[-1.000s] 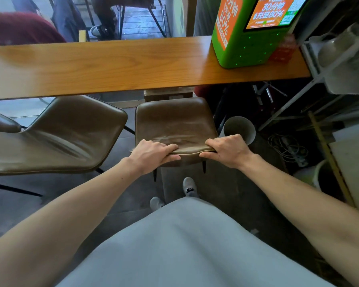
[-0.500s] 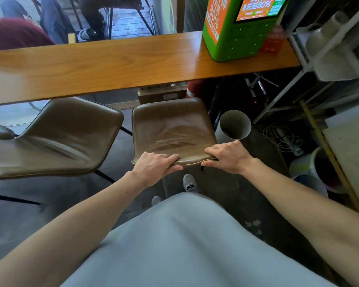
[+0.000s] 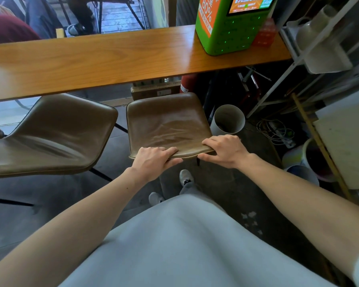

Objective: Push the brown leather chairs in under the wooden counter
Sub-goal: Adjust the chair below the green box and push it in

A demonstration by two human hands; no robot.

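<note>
1. Gripping the near edge of the brown leather chair with left hand and right hand.
2. Push evenly, straight ahead, under the wooden counter just beyond.
3. Miss the white tube beside the right hand.

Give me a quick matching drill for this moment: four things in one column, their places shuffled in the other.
Things
1. green kiosk
2. grey tube
3. left chair
4. left hand and right hand

Places
A. on the floor, right of the right chair
B. gripping the right chair's near edge
C. on the wooden counter, right end
D. beside the right chair, on its left

Pairs: 1-C, 2-A, 3-D, 4-B
</note>
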